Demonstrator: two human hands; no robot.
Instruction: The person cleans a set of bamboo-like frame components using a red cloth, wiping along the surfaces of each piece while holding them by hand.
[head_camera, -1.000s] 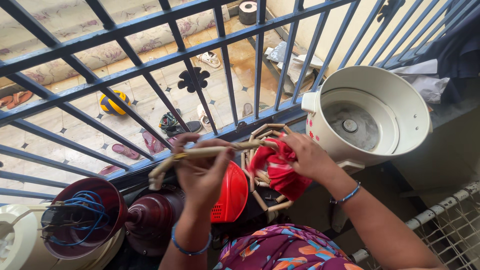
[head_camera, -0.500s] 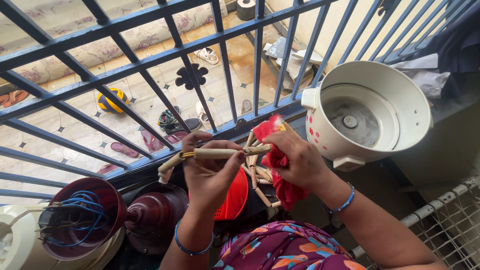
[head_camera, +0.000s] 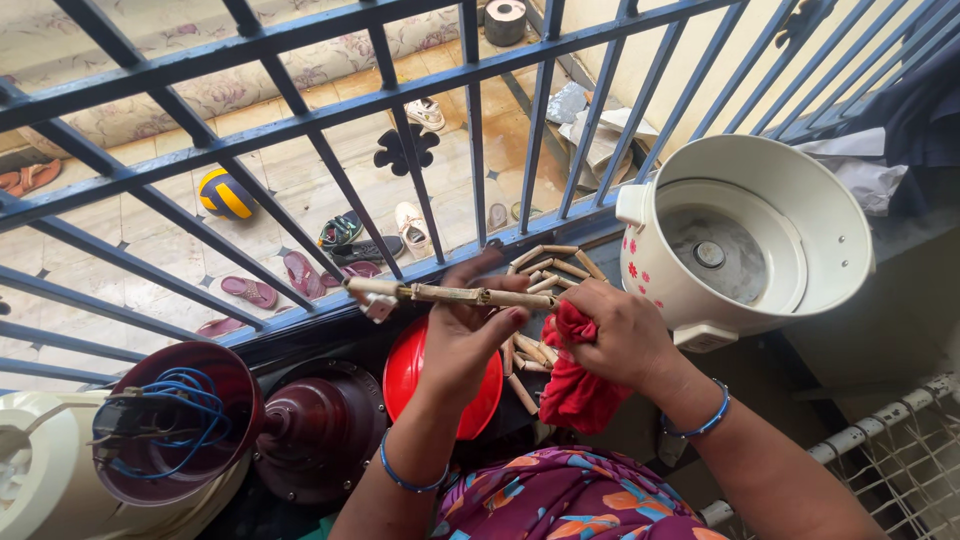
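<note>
Roughly, left to right:
Motor: maroon housing with blue wires showing, near left, next to a cream casing.
Disc: red, round, under the left forearm.
Left hand: closed on a bamboo frame, thumb and fingers pinching its top bar so that it lies level in front of the grille.
Frame: jointed bamboo sticks; the top bar runs left to right, the remaining sticks hang behind and below both hands.
Right hand: fist closed round a red cloth, pressed to the sticks just right of the left hand.
Cloth: bunched, its loose end hanging down toward the lap.
Cooker: white body, open and empty, far right on the ledge, apart from the hands.
Progress: wiping looks under way; the cloth is at the frame's middle, and which sticks are already clean cannot be told.
Left: seemingly the lower sticks, hidden behind the hands.
</note>
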